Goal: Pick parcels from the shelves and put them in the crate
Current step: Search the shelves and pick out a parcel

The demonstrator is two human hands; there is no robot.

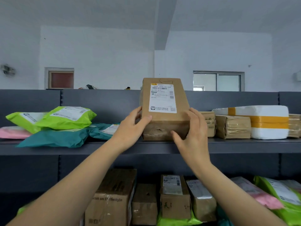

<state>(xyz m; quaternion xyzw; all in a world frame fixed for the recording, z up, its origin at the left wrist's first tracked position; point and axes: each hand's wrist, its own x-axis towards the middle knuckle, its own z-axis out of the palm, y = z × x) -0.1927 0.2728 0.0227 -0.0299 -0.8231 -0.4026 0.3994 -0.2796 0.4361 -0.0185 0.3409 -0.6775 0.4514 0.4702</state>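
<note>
A brown cardboard parcel (164, 118) with a white shipping label stands tilted at the front of the upper shelf (244, 144). My left hand (130, 128) grips its left side, thumb across the front face. My right hand (192, 131) holds the right side, fingers curled over the top edge and thumb under the lower front corner. No crate is in view.
Green (68, 118), teal (53, 137) and pink (13, 132) mailer bags lie left on the upper shelf. Brown taped parcels (232, 126) and a white parcel with yellow tape (268, 123) sit right. The lower shelf holds cardboard boxes (114, 198) and more bags (280, 193).
</note>
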